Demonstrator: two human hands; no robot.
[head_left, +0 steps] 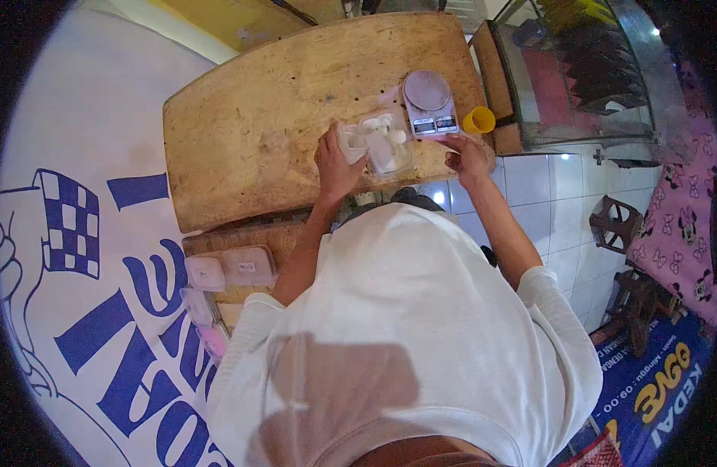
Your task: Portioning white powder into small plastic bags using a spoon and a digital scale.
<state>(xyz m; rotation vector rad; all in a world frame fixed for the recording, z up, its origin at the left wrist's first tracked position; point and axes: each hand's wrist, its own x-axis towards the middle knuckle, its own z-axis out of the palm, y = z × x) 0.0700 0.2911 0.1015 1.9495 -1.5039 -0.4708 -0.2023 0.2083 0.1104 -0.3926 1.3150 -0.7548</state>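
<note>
My left hand (336,166) grips a small translucent plastic tub (352,143) by its side, low over the wooden table (247,128). Right beside it is a larger clear plastic container (387,166) holding several white pieces (379,122), too small to identify. A white digital kitchen scale (428,105) with a round platform stands just beyond, its platform bare. My right hand (470,159) is at the scale's front edge, index finger stretched to the panel's lower rim and nothing seen in its grip. To the right of the scale is a yellow plastic cup (479,119).
Lidded plastic boxes (247,265) sit on a lower wooden surface at my left. A glass display case (568,76) borders the table's right end. On the tiled floor (521,204) stands a dark plastic stool (615,222). A wall banner (101,262) with writing runs along the left.
</note>
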